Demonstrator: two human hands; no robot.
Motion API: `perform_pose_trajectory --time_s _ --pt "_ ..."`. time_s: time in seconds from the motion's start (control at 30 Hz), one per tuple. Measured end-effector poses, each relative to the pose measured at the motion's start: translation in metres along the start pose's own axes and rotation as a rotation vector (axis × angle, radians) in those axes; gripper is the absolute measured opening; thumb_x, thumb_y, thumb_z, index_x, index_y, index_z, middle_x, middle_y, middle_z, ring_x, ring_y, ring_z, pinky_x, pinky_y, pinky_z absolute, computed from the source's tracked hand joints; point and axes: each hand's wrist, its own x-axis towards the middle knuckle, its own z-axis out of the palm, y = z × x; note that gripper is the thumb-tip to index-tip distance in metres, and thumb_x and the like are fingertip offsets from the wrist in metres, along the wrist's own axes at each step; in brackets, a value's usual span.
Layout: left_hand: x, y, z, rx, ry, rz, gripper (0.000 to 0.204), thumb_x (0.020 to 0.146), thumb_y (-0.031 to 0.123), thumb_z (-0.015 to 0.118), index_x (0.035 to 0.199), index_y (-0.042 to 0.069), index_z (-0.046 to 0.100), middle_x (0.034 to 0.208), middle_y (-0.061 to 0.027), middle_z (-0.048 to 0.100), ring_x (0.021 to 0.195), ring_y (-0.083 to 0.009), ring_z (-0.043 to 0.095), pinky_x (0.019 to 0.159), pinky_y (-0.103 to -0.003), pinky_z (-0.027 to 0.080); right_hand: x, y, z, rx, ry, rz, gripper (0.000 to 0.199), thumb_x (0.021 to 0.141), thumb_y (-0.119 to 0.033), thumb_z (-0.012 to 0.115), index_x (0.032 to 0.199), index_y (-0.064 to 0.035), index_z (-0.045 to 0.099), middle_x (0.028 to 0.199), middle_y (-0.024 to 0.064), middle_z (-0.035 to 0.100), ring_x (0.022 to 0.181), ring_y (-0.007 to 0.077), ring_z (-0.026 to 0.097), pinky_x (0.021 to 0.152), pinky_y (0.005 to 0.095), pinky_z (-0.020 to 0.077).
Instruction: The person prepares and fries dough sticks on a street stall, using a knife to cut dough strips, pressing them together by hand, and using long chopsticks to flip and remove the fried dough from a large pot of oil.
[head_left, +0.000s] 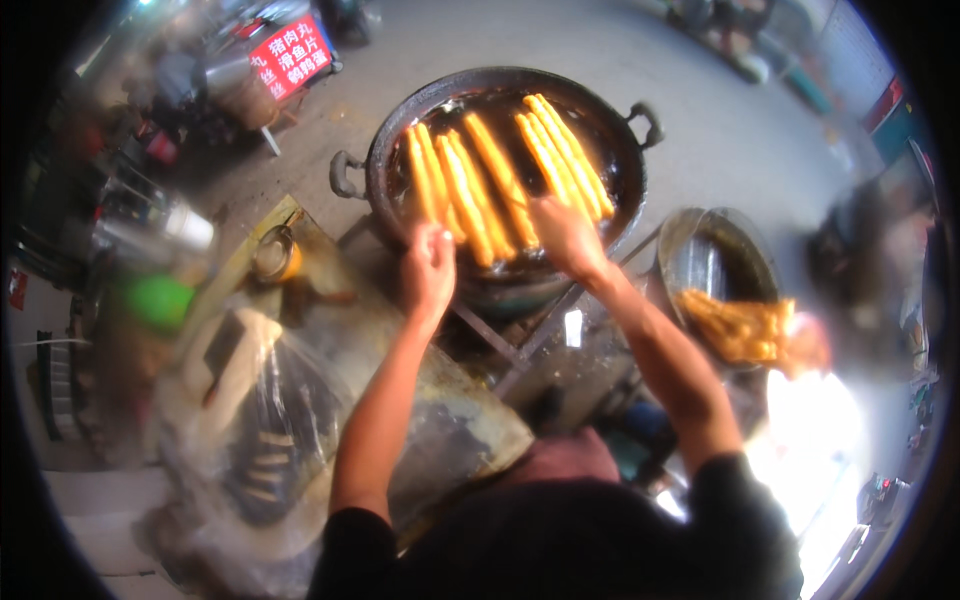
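A large black wok [383, 175] of dark oil stands in front of me, with several golden fried dough sticks [475, 205] lying side by side in it. My left hand [430, 268] is at the near left rim, its fingers closed in a pinch. Just above the near ends of the middle sticks is my right hand [568, 238], its fingers curled closed. What either hand holds, if anything, is too blurred and hidden to make out.
On the right a round metal pot [715, 225] has browner fried dough sticks [735, 328] at its near rim, beside a person in white [815, 415]. A worktable [455, 425] at left bears clear plastic sheeting [310, 395] and a small round container [275, 256]. A red sign [290, 55] stands beyond.
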Motion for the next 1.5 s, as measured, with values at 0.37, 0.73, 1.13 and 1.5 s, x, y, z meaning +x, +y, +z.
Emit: perform_pose_trajectory --time_s 0.37,0.73,1.13,1.5 --pt "0.023 -0.002 0.024 -0.058 -0.129 0.021 0.016 0.099 0.016 0.065 0.106 0.002 0.067 0.088 -0.0114 0.07 0.079 -0.021 0.067 0.073 -0.035 0.055 -0.006 -0.026 -0.016 0.175 0.237 -0.069 0.015 0.093 0.002 0.066 0.105 -0.0053 0.071 0.1 0.016 0.07 0.085 0.0342 0.071 0.071 0.0385 0.0562" --pt "0.032 -0.012 -0.01 0.074 0.13 -0.029 0.022 0.099 0.017 0.062 0.11 -0.001 0.065 0.096 -0.0114 0.071 0.091 -0.0212 0.067 0.084 -0.035 0.053 0.013 -0.01 0.068 0.232 0.33 0.065 0.019 0.098 -0.007 0.055 0.108 -0.0035 0.071 0.098 0.0193 0.07 0.089 0.0343 0.069 0.075 0.0401 0.0553" --pt "0.038 -0.031 -0.016 -0.181 -0.045 -0.184 0.015 0.1 0.016 0.06 0.106 0.004 0.066 0.095 -0.0057 0.071 0.069 -0.0083 0.055 0.061 -0.024 0.046 0.002 -0.019 0.027 0.135 0.359 0.076 0.024 0.094 0.007 0.061 0.115 -0.0015 0.069 0.097 0.0189 0.067 0.086 0.0293 0.068 0.075 0.0365 0.0553" --pt "0.028 -0.018 -0.013 -0.107 -0.208 0.013 0.022 0.102 0.018 0.059 0.116 0.003 0.064 0.101 -0.005 0.072 0.078 -0.0083 0.061 0.069 -0.024 0.051 -0.011 0.001 -0.032 0.194 0.487 0.254 0.013 0.098 -0.008 0.068 0.109 -0.0008 0.073 0.093 0.0168 0.076 0.082 0.0168 0.074 0.071 0.0311 0.0566"
